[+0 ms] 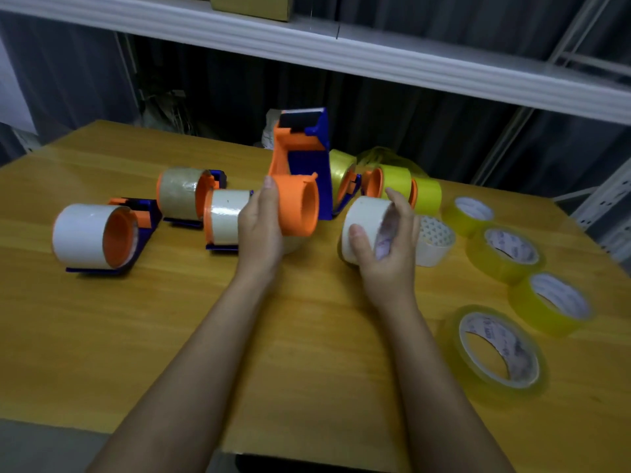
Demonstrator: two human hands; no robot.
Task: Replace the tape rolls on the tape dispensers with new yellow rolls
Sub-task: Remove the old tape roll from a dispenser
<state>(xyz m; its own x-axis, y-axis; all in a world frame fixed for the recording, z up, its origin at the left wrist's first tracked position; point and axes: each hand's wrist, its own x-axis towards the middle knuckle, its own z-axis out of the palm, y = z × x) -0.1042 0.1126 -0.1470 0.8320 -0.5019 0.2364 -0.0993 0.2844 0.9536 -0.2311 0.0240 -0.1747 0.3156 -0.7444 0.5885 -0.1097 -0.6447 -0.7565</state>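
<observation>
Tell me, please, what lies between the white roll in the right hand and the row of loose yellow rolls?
In the head view, another white roll lies flat on the table between the held white roll and the yellow rolls.

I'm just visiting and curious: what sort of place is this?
Probably a packing or storeroom workbench: a wooden table under metal shelving, covered with tape dispensers and spare yellow tape rolls.
</observation>
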